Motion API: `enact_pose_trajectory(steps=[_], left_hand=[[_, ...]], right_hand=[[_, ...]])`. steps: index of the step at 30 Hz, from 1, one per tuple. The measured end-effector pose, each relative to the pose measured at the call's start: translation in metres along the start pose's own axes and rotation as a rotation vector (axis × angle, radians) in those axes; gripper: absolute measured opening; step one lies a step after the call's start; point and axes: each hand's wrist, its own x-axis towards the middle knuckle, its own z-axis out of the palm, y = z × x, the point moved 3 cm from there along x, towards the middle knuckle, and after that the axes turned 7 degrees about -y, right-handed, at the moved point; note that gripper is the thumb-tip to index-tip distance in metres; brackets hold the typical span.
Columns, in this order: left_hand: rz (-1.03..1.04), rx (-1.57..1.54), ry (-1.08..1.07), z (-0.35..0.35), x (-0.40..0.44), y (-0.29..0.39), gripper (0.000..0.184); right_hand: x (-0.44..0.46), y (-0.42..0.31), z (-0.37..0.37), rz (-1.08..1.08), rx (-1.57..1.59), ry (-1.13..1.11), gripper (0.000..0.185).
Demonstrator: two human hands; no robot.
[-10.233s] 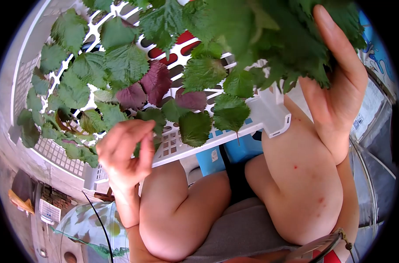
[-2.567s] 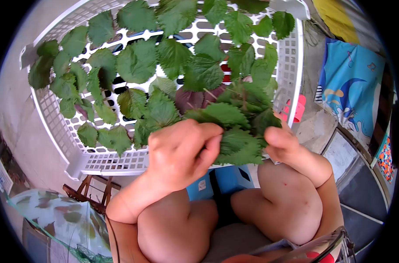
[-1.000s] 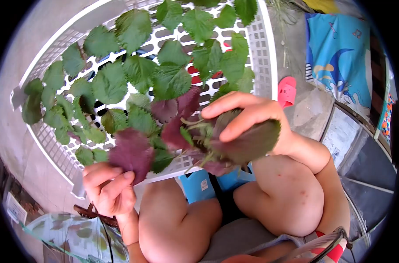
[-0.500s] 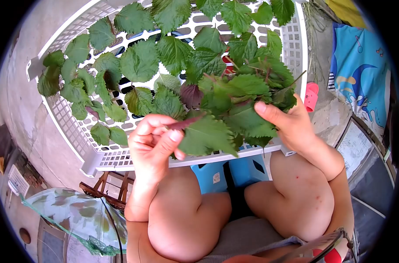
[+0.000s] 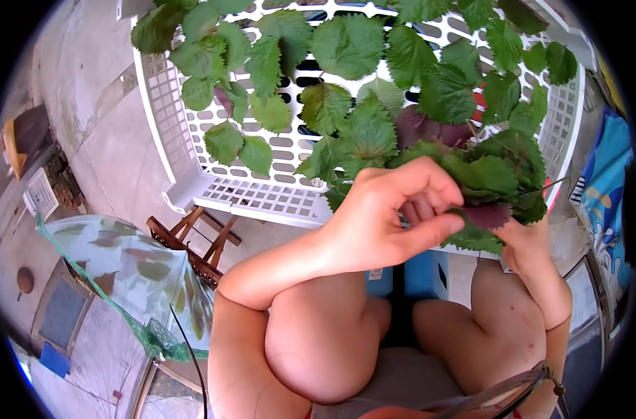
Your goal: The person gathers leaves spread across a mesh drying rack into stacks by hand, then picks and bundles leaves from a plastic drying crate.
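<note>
My left hand [image 5: 401, 213] is closed, thumb and forefinger pinched at the edge of a purple-backed perilla leaf [image 5: 488, 216]. This leaf lies against the front of a thick bunch of green perilla leaves [image 5: 499, 171]. From below right, my right hand [image 5: 529, 244] grips that bunch; most of its fingers are hidden behind the leaves. Under and beyond both hands is a white slotted plastic crate [image 5: 279, 202]. Single perilla leaves [image 5: 349, 45] lie spread across its floor, mostly green side up, some overlapping.
The crate is in front of my bent knees, above a blue stool [image 5: 426, 272]. To the left stand a mesh food cover [image 5: 133, 262] with a green edge and a small wooden stool [image 5: 213, 244]. A blue patterned cloth [image 5: 604, 188] hangs at the right.
My left hand has moved right, bringing its pinched leaf from beside the bunch to the bunch's front. The view has shifted, so the crate appears higher and farther right.
</note>
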Motion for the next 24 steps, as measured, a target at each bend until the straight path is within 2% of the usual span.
enact_pose_trajectory(steps=[2,3,5,7,9,12,15,18,22,24], left_hand=[[0.021,0.053,0.051,-0.008,-0.003,0.01,0.031],[0.047,0.152,0.136,-0.017,-0.008,0.015,0.037],[0.068,0.364,0.449,-0.042,-0.024,0.02,0.03],[-0.062,0.596,0.8,-0.069,-0.047,0.012,0.024],[-0.259,0.988,0.939,-0.096,-0.075,0.002,0.022],[-0.448,1.159,1.008,-0.131,-0.109,-0.017,0.025],[-0.523,1.318,1.015,-0.145,-0.118,-0.02,0.032],[-0.586,1.2,1.023,-0.151,-0.111,-0.023,0.036],[-0.562,1.26,1.003,-0.163,-0.118,-0.03,0.029],[-0.512,1.298,1.073,-0.164,-0.125,-0.025,0.025]], right_hand=[[-0.002,0.009,-0.01,-0.041,0.133,0.093,0.062],[0.0,0.002,-0.007,-0.032,0.025,0.129,0.061],[0.001,-0.003,-0.008,-0.058,0.037,0.131,0.061],[0.0,-0.005,-0.015,-0.075,-0.001,0.163,0.062],[-0.001,-0.004,-0.02,-0.11,0.04,0.198,0.062],[-0.002,0.003,-0.028,-0.146,0.086,0.229,0.063],[-0.004,0.004,-0.03,-0.165,0.097,0.255,0.066],[-0.003,0.0,-0.029,-0.164,0.097,0.245,0.068],[-0.002,-0.001,-0.03,-0.165,0.098,0.231,0.067],[-0.002,0.0,-0.031,-0.154,0.103,0.231,0.067]])
